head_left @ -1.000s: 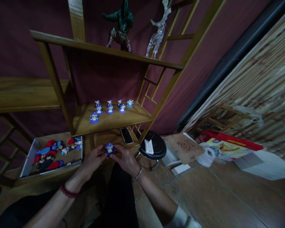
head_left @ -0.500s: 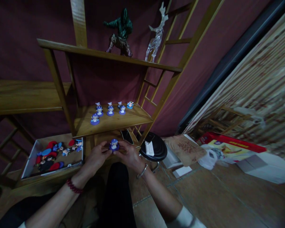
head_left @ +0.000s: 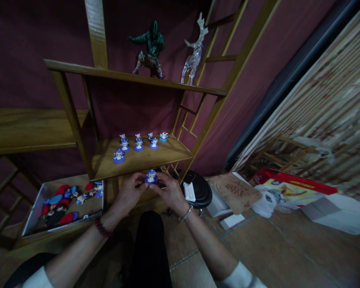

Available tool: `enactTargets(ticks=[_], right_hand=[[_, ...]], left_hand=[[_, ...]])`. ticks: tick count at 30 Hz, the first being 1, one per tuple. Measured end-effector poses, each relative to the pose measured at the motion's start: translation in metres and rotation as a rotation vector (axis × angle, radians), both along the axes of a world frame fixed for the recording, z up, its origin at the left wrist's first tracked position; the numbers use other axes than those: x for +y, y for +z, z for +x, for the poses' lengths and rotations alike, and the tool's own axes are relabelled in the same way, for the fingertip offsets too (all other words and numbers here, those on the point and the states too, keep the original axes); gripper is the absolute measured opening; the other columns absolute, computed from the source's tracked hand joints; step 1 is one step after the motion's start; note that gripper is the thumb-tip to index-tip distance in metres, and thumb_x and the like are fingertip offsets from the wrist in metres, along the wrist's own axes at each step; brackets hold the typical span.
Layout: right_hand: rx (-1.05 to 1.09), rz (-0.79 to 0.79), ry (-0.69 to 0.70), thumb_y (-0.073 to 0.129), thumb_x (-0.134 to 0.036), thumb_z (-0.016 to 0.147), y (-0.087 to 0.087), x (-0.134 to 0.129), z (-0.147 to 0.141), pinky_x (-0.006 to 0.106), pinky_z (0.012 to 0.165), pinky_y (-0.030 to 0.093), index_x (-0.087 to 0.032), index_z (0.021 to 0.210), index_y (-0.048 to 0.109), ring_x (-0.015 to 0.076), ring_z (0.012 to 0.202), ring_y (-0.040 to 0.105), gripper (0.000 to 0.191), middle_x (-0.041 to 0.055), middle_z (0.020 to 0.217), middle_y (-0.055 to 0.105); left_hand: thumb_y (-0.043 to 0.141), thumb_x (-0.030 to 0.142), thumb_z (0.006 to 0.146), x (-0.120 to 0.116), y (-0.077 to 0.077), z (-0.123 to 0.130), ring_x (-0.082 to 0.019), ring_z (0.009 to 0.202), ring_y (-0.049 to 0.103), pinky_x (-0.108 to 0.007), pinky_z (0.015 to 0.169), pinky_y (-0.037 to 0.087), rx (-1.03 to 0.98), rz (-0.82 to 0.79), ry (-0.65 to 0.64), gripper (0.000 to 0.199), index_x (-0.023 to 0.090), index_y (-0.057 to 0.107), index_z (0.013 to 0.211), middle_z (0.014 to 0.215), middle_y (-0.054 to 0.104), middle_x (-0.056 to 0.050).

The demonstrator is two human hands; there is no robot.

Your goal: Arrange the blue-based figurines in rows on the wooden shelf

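Observation:
Between my two hands, just below the front edge of the middle shelf (head_left: pixel 168 159), a small purple-and-white figurine (head_left: pixel 151 176) on a round purple base is held upright. My left hand (head_left: pixel 132 189) pinches the base from the left, and my right hand (head_left: pixel 169 189) closes on it from the right. Behind and above, several similar figurines stand in rows on that shelf. The nearest one is a purple figurine (head_left: pixel 119 156) at the front left. A blue-based figurine (head_left: pixel 163 137) stands at the back right.
Left of my hands, an open cardboard box (head_left: pixel 90 213) holds several jumbled figurines with red and blue bases. A dark green crouching statue (head_left: pixel 151 48) and a clear deer (head_left: pixel 192 60) stand on the upper shelf. A black stool (head_left: pixel 204 196) carries a white item; bags and boxes lie right.
Both hands have shifted slightly right and up with the figurine, bringing it closer to the shelf's front edge. The view has tilted a little upward.

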State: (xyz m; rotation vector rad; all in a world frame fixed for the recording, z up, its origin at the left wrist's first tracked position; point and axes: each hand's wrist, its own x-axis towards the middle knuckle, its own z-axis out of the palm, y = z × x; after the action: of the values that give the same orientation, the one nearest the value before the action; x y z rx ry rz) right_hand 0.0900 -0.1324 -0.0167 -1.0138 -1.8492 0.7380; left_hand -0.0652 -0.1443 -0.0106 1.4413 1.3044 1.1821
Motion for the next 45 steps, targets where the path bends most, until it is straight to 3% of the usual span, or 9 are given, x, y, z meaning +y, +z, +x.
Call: enactTargets(ticks=[6,13,20,29,36,41,45], right_hand=[[-0.031,0.072,-0.033,0.064,-0.027,0.073,0.011,0.010,0.002,0.027,0.074,0.051,-0.022,0.098,0.060,0.0143,0.081,0.060,0.026,0.0035,0.094,0.061],[-0.084,0.146,-0.100,0.064,-0.030,0.072,0.009,0.034,0.007,0.028,0.074,0.051,-0.021,0.101,0.060,0.0143,0.079,0.061,0.031,0.0035,0.092,0.062],[-0.074,0.148,-0.091,0.063,-0.032,0.073,0.011,0.055,0.001,0.027,0.071,0.051,-0.019,0.100,0.060,0.0138,0.075,0.061,0.031,0.0040,0.091,0.064],[-0.161,0.126,-0.065,0.064,-0.027,0.071,0.011,0.076,-0.020,0.026,0.073,0.050,-0.019,0.099,0.059,0.0128,0.076,0.061,0.030,0.0024,0.090,0.065],[-0.187,0.125,-0.005,0.065,-0.025,0.070,0.014,0.090,-0.029,0.025,0.072,0.049,-0.019,0.098,0.060,0.0131,0.076,0.060,0.029,0.0027,0.089,0.065],[-0.203,0.137,0.032,0.064,-0.026,0.071,0.012,0.101,-0.032,0.026,0.071,0.049,-0.018,0.099,0.060,0.0132,0.075,0.060,0.029,0.0022,0.086,0.065],[-0.200,0.154,0.032,0.065,-0.026,0.070,0.011,0.106,-0.034,0.025,0.072,0.048,-0.019,0.098,0.060,0.0133,0.077,0.060,0.029,0.0024,0.087,0.065]], left_hand=[[0.057,0.020,0.067,0.012,0.003,0.004,-0.014,0.074,0.062,-0.029,0.073,0.049,0.082,0.071,0.045,0.021,0.017,0.057,0.087,0.089,0.064,-0.005],[0.049,0.017,0.072,0.024,0.010,0.007,-0.016,0.081,0.062,-0.031,0.079,0.048,0.169,0.153,0.066,0.024,0.017,0.059,0.094,0.090,0.065,-0.006],[0.045,0.014,0.072,0.030,0.020,0.005,-0.014,0.072,0.063,-0.027,0.072,0.049,0.161,0.111,0.096,0.032,0.015,0.058,0.102,0.087,0.066,-0.006],[0.049,0.022,0.070,0.042,0.015,-0.008,-0.016,0.067,0.061,-0.029,0.069,0.047,0.126,0.101,0.174,0.037,0.014,0.059,0.104,0.074,0.066,-0.004],[0.049,0.023,0.071,0.046,0.009,-0.012,-0.015,0.068,0.060,-0.027,0.064,0.046,0.193,0.070,0.233,0.041,0.014,0.056,0.110,0.077,0.066,-0.006],[0.049,0.023,0.072,0.053,-0.002,-0.014,-0.014,0.067,0.060,-0.025,0.061,0.046,0.158,0.094,0.248,0.040,0.016,0.055,0.111,0.080,0.066,-0.005],[0.052,0.021,0.069,0.056,-0.001,-0.015,-0.014,0.067,0.060,-0.024,0.059,0.045,0.116,0.063,0.230,0.043,0.015,0.055,0.111,0.080,0.067,-0.006]])
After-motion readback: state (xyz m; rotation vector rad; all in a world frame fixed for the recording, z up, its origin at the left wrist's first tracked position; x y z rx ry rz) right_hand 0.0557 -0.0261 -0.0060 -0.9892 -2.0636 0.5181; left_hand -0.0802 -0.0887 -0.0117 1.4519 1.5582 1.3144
